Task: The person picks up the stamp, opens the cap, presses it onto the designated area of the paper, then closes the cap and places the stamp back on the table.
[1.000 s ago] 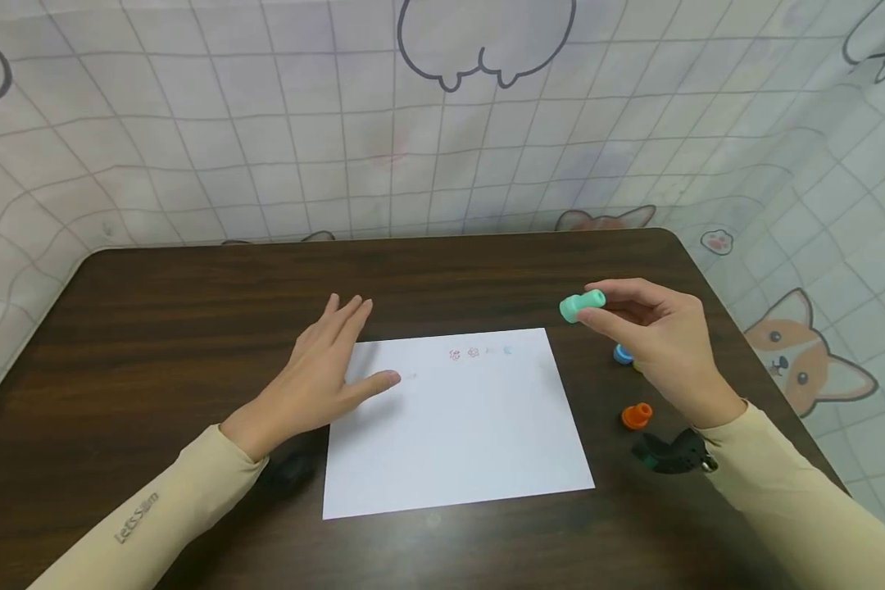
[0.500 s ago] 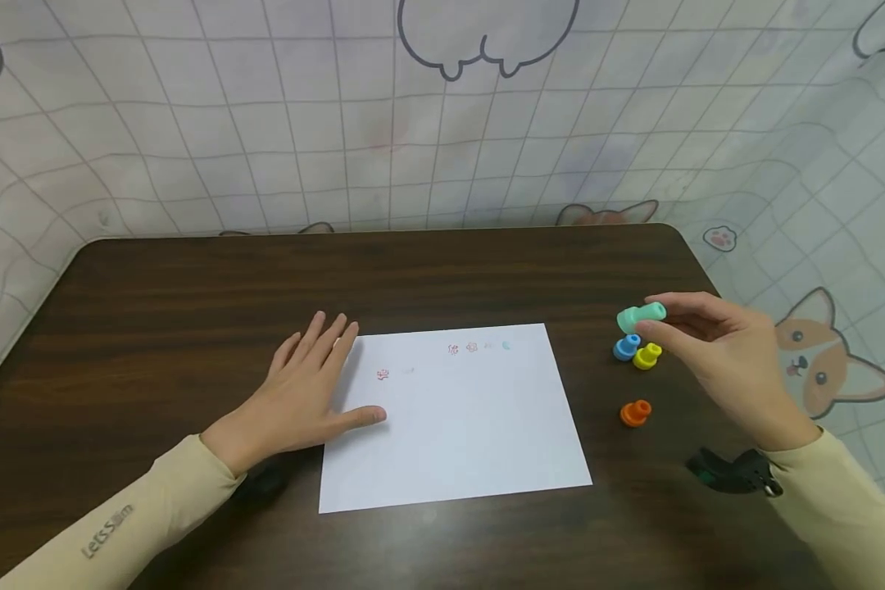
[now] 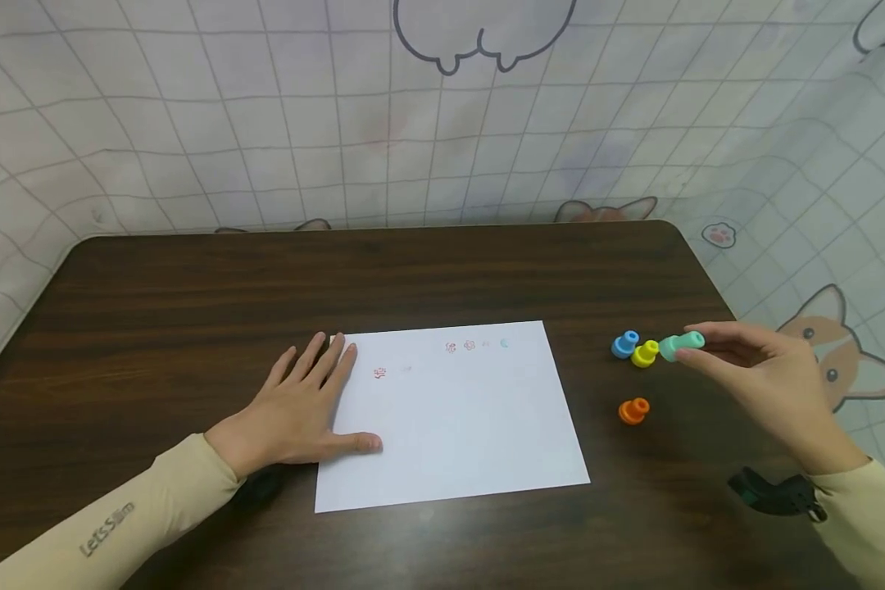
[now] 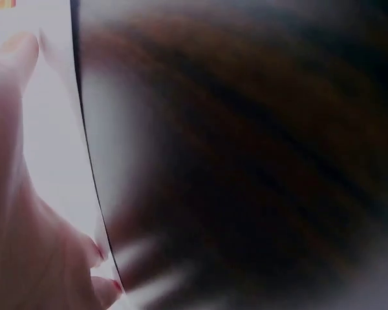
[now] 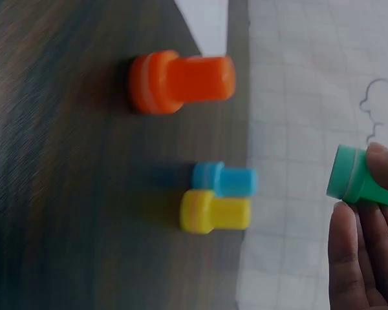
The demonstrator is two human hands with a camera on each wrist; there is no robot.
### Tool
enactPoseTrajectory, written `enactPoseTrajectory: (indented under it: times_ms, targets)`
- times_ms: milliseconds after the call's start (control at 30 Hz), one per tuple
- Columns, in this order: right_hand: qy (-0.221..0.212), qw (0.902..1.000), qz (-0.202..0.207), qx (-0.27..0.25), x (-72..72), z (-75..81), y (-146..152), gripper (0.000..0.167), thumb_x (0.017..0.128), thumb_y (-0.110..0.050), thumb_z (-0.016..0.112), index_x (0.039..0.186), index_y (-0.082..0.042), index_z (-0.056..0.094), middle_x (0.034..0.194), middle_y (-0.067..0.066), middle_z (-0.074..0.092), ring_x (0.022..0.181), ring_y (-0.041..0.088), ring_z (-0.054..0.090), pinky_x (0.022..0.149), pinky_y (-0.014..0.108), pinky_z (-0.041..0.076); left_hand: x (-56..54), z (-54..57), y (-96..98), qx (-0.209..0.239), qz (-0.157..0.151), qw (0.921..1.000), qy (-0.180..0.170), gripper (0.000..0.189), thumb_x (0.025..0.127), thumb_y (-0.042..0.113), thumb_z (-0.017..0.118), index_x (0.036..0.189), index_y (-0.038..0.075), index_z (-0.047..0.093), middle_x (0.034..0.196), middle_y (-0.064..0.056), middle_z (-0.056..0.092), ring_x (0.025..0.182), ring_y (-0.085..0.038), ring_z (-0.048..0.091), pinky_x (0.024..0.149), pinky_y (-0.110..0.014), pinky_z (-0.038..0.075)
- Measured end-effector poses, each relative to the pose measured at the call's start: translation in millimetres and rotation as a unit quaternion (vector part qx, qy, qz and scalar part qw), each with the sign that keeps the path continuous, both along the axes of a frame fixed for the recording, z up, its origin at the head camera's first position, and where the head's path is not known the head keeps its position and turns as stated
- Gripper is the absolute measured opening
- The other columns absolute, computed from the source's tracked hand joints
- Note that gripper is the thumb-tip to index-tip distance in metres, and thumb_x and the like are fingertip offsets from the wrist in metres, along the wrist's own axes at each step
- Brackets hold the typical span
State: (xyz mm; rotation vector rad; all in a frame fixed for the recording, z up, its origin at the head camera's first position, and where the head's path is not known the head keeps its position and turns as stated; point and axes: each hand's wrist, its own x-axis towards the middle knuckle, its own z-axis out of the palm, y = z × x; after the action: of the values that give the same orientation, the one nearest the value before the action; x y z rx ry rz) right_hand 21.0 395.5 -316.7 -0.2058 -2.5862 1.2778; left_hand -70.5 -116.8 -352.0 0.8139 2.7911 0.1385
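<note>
My left hand [image 3: 295, 418] lies with spread, straight fingers on the left edge of a white sheet of paper [image 3: 472, 426]. Small red and pale blue prints mark the sheet's upper part. Off to the right, my right hand [image 3: 774, 385] pinches a mint-green stamp [image 3: 680, 345] between thumb and fingers. In the right wrist view that green stamp [image 5: 350, 177] is tilted, its wide end away from the palm. A yellow stamp [image 3: 645, 354] and a blue stamp [image 3: 624, 344] stand close beside it. Nearer the front is an orange stamp [image 3: 633, 410].
The dark wooden table [image 3: 192, 303] extends around the sheet. A white checked cloth [image 3: 369, 123] with cartoon animals hangs behind it and on the right. A black wrist device [image 3: 778, 493] sits under my right wrist.
My right hand has moved right with the green stamp, from near the paper's corner to beside the yellow stamp. My left hand has shifted down and left, uncovering a red print.
</note>
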Motion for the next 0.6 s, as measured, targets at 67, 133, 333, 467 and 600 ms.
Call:
enactPoseTrajectory:
  times_ms: [67,133,333,467,600]
  targets:
    - [-0.019,0.9998,0.002,0.006,0.5,-2.8,4,0.037,0.09,-0.017,0.081,0.124,-0.006,0.072,0.1,-0.031,0.075,0.088,-0.011,0.073,0.072,0.006,0.054,0.5,1.3,0.4,-0.003,-0.006,1.0,0.0,0.129,0.077,0.091,0.056,0.165,0.005,0.018,0.174,-0.02,0.015,0.162,-0.045,0.013,0.128,-0.07,0.013]
    - [-0.034,0.9993,0.007,0.012,1.4,-5.3,7,0.037,0.091,-0.019,0.081,0.125,-0.007,0.071,0.101,-0.032,0.074,0.089,-0.012,0.072,0.073,0.006,0.054,0.5,1.8,0.4,-0.006,-0.008,0.9999,0.001,0.13,0.076,0.091,0.057,0.165,0.004,0.019,0.174,-0.02,0.016,0.162,-0.044,0.015,0.128,-0.068,0.013]
    - [-0.043,0.9972,0.024,0.056,6.4,-15.0,18,0.034,0.09,-0.021,0.083,0.12,-0.008,0.074,0.099,-0.036,0.071,0.087,-0.016,0.07,0.071,0.005,0.052,0.9,2.2,0.9,-0.011,-0.013,0.9998,-0.001,0.131,0.076,0.092,0.056,0.164,0.002,0.02,0.174,-0.021,0.016,0.161,-0.045,0.016,0.129,-0.067,0.013]
    - [-0.031,0.9936,0.047,0.098,8.6,-24.5,21,0.03,0.087,-0.022,0.085,0.114,-0.011,0.076,0.095,-0.038,0.07,0.083,-0.018,0.069,0.069,0.005,0.052,0.1,3.4,3.3,-0.021,-0.022,0.9995,0.003,0.131,0.076,0.091,0.057,0.164,0.001,0.02,0.173,-0.022,0.016,0.161,-0.044,0.017,0.13,-0.065,0.014]
    - [-0.037,0.988,0.073,0.132,8.2,-31.1,20,0.028,0.085,-0.023,0.087,0.11,-0.016,0.077,0.094,-0.034,0.071,0.079,-0.014,0.07,0.067,0.007,0.053,-0.1,5.1,4.8,-0.027,-0.024,0.9994,-0.002,0.13,0.077,0.088,0.06,0.163,-0.001,0.021,0.173,-0.024,0.016,0.161,-0.044,0.018,0.131,-0.063,0.016]
